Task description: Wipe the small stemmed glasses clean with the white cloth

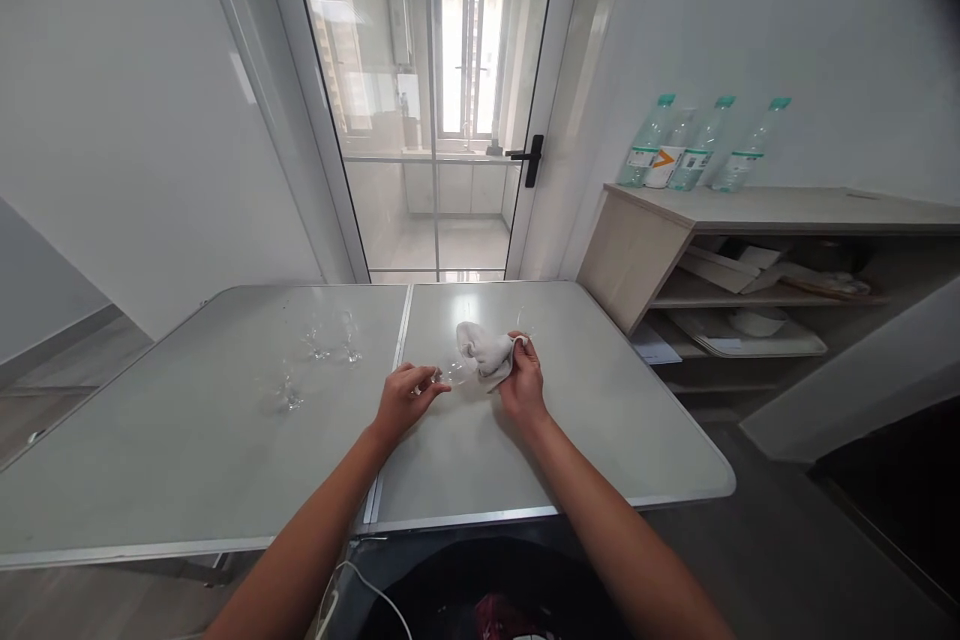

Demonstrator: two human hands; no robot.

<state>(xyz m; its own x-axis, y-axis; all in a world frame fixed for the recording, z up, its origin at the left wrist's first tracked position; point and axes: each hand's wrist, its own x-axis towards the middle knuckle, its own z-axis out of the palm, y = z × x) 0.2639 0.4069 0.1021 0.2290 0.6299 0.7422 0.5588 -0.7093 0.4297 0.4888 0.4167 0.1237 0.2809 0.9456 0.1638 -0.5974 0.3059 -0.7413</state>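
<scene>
Above the desk [465, 480], the left hand [405, 395] has its fingers closed on the narrow end of a stemmed glass [457, 370], whose bowl points toward the right hand [525, 385]. That one grips a white cloth [491, 352] against the bowl; whether any cloth sits inside cannot be told. Three clear glasses [288, 392] stand left of the left hand. Well right of both hands, a wooden cabinet [645, 230] carries plastic bottles [697, 155] and holds a tray [799, 350] bearing a bowl-shaped dish [757, 322].

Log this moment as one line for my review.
left hand: holds clear glass | right hand: holds white cloth at that glass | table: three more clear glasses on its left side
</scene>
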